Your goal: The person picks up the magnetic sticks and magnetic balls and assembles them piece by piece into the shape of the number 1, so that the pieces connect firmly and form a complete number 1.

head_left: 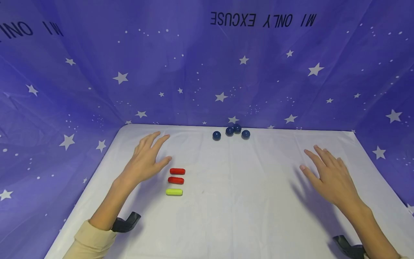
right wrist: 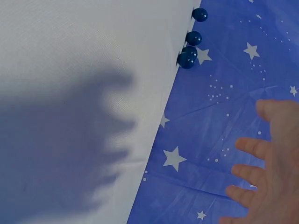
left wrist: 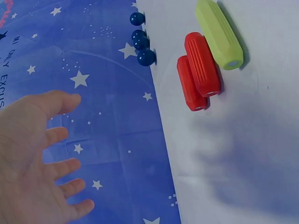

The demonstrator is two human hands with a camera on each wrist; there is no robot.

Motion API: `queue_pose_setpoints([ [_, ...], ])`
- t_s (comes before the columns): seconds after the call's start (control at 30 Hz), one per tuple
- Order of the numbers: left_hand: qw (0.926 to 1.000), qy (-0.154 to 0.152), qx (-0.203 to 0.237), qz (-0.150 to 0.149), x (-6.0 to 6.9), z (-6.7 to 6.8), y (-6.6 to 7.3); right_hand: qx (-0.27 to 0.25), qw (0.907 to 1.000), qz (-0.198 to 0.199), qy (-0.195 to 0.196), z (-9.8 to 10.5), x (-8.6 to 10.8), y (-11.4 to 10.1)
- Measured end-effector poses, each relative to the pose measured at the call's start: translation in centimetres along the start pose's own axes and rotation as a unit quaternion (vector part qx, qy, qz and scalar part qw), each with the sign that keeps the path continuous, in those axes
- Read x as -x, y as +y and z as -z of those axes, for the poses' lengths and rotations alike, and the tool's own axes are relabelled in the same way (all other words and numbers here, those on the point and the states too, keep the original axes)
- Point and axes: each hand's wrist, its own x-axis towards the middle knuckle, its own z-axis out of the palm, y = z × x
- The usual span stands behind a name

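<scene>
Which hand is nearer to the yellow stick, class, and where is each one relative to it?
Left. In the head view, the left hand is just above and left of the yellow stick; the right hand is far off to its right.

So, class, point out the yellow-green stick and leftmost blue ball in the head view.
Yellow-green stick (head_left: pixel 174 192): head view, middle of its upper side.
Leftmost blue ball (head_left: pixel 216 135): head view, near its centre.

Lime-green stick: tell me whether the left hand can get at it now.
Probably yes: the left hand is empty and close by, nothing covers the lime-green stick, and the red sticks beyond it leave its near side free.
</scene>
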Motion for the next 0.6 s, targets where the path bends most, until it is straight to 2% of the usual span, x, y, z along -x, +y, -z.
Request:
queue_pose_setpoints([
  [0.2,0.9994,0.009,0.035,-0.003,-0.2,-0.4,-0.1,-0.015,0.9999,-0.001,0.007,0.0,-0.2,-0.1],
  [0.6,0.9937,-0.009,0.111,0.001,-0.5,-1.6,-0.8,-0.056,0.9982,-0.023,-0.002,-0.4,-0.3,-0.3],
])
